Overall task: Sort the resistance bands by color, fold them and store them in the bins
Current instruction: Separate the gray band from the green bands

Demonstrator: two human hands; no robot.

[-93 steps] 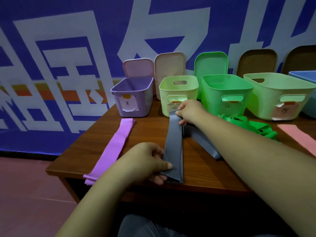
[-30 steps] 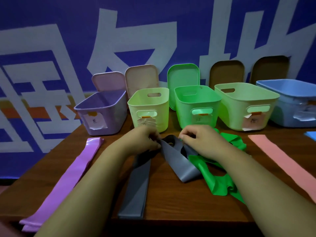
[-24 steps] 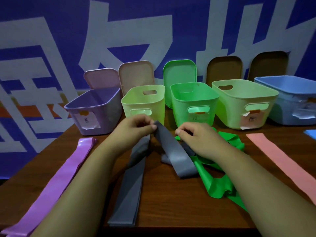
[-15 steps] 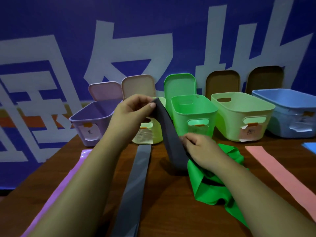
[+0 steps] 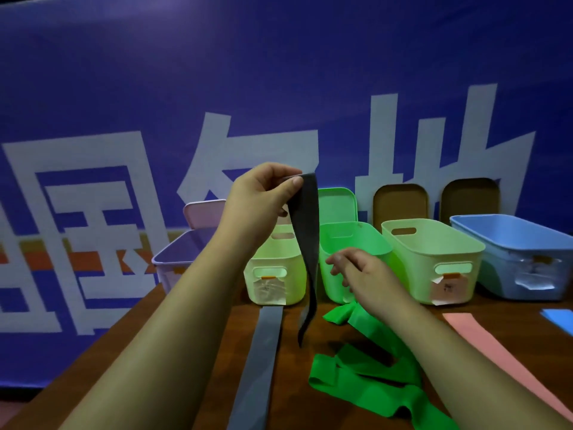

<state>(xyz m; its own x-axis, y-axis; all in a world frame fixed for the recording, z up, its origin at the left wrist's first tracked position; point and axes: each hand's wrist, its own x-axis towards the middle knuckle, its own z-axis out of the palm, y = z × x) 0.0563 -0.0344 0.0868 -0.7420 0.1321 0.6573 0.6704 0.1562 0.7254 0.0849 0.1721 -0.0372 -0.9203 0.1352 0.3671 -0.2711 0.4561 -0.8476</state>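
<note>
Pinching limp, light grey band (image 5: 308,243) by top end in left hand (image 5: 260,197) above desk (image 5: 291,386); right hand (image 5: 366,277) open; advise gripping dangling end.

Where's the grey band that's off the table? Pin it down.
Head view, centre: the lifted grey band hangs from the left hand pinching its top end, between the flat grey band and the green band.

Looking forward and slightly down from head height, sitting close over the table (image 5: 291,405), facing the row of bins (image 5: 431,259) and the banner (image 5: 124,72) behind them. Taking in, wide-angle, everything from the table at the bottom to the banner filling the upper half.
</note>
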